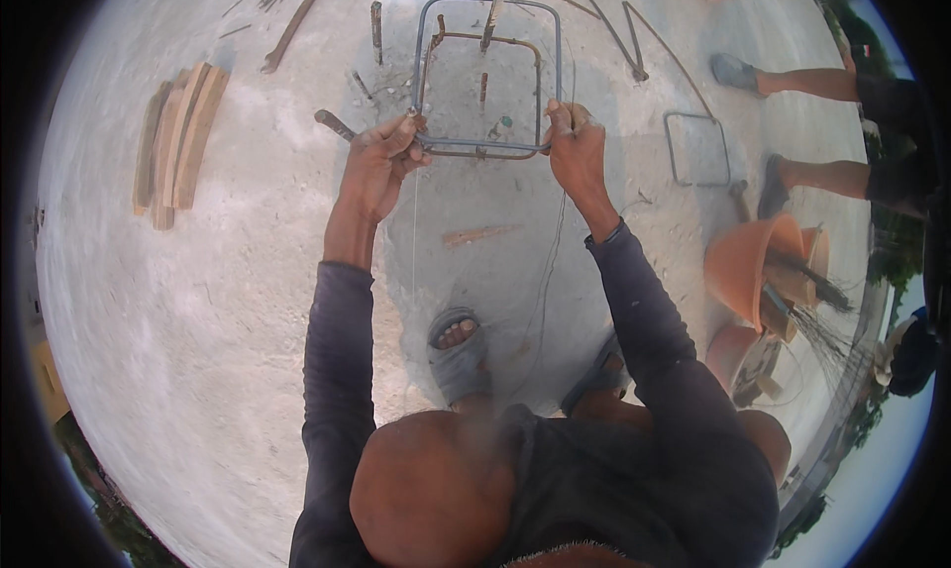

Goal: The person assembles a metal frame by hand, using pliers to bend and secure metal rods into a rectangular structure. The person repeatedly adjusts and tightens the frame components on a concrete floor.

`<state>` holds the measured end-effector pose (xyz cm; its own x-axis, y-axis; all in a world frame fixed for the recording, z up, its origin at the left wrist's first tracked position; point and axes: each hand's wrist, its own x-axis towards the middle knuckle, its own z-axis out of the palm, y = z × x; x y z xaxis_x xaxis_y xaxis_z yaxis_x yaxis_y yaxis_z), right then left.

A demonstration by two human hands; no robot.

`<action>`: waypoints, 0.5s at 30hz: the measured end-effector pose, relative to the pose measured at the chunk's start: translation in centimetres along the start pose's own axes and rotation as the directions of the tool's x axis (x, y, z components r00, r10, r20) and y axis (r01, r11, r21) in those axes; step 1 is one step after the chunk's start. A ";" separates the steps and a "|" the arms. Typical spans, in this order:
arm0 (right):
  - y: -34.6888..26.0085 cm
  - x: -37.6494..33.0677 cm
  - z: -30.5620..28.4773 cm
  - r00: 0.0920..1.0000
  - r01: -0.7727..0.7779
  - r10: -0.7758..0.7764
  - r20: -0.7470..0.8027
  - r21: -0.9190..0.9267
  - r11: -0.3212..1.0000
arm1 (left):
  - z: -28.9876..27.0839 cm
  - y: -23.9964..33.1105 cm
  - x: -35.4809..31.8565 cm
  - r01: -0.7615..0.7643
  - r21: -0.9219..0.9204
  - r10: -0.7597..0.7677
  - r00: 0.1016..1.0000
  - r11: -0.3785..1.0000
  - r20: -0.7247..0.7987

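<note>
1. nearest the wearer, two dark-sleeved forearms reach forward over a sandalled foot (458, 355) planted on the pale concrete floor (198, 320), which looks like a steadying stance.
2. the left hand (381, 162) is closed tight around the near left corner of a bent steel bar frame (487, 73), fingers wrapped over the rod.
3. the right hand (573, 147) is clenched on the near right corner of the same frame, so the near bar runs straight between the two fists, seemingly so it cannot twist.
4. the frame is a rounded rectangle that stretches away from both grips; a second, rustier loop sits inside it, and i cannot tell whether they are tied.
5. thin wires (550, 261) hang from below the right grip toward the feet.
6. left of the left grip, well apart, lies a stack of wood strips (178, 137).
7. right of the right grip, a spare bar loop (698, 149) lies flat, with orange buckets (758, 266) nearer the wearer.
8. farthest right, another person's legs (812, 127) stand beyond that loop.
</note>
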<state>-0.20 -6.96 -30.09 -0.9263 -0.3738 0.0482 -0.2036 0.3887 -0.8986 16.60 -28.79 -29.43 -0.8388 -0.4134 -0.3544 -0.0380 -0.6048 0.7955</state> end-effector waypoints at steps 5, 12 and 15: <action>-0.8 0.1 -0.3 0.997 -0.074 0.074 0.017 0.042 0.996 | 0.7 -0.2 -0.1 -0.033 0.020 0.033 0.999 0.999 -0.019; -0.7 0.2 -0.4 0.999 0.043 -0.042 -0.034 0.013 0.999 | 1.4 -0.6 -0.6 -0.083 0.032 0.084 0.996 0.996 -0.020; -1.0 0.5 -0.4 1.000 0.012 -0.012 0.004 0.031 0.999 | 1.1 -0.8 -0.3 -0.020 -0.109 0.021 1.000 0.994 0.008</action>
<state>-0.56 -7.14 -29.03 -0.9224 -0.3819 0.0576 -0.2051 0.3580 -0.9109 16.31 -27.47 -29.44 -0.8434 -0.4211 -0.3336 0.0384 -0.6666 0.7444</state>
